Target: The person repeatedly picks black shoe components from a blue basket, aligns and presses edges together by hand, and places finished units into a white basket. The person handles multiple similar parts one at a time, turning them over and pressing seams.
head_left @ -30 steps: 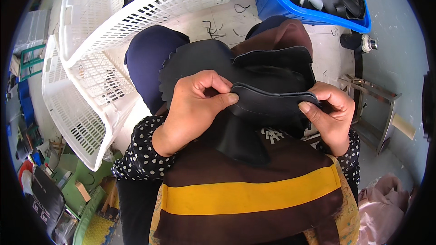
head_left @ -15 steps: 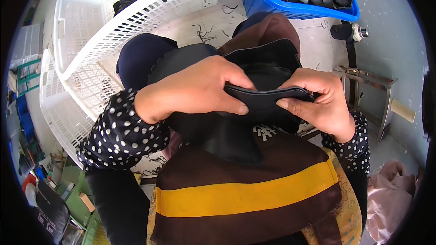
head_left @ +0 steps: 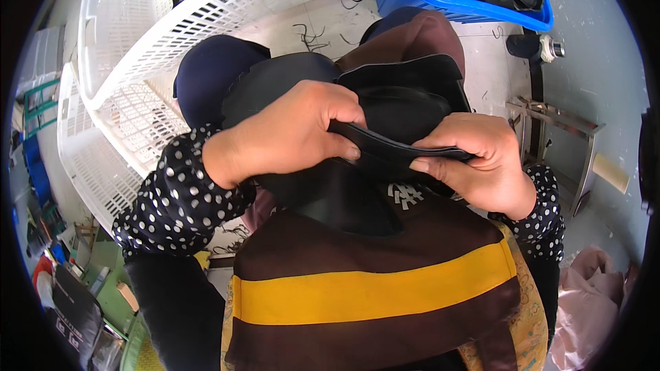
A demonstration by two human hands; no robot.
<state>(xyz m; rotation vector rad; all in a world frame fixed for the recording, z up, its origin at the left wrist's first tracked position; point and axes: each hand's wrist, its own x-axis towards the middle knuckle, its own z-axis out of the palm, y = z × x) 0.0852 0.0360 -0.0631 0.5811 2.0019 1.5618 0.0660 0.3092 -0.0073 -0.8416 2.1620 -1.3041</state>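
A limp black leather piece (head_left: 405,106), shaped like a boot upper, lies across my lap with its opening towards me. My left hand (head_left: 285,137) pinches its near edge between thumb and fingers. Farther right along that same edge, my right hand (head_left: 488,165) has it between thumb and bent fingers. The stretch of edge between the hands slopes down to the right. A wide flap of black leather (head_left: 275,86) spreads out beyond my left hand, and another hangs below onto my brown apron (head_left: 385,254) with a yellow band.
White perforated baskets (head_left: 227,10) stand ahead on the left, one with black items in it. A blue crate (head_left: 454,7) of black and white pieces is at the far right. A metal stand (head_left: 560,124) is by the wall. Black thread scraps (head_left: 313,38) litter the floor.
My left hand has shifted slightly left, raising its end of the leather edge, which has gone from nearly level to slanted. My right hand has slid a little left and stays pinched.
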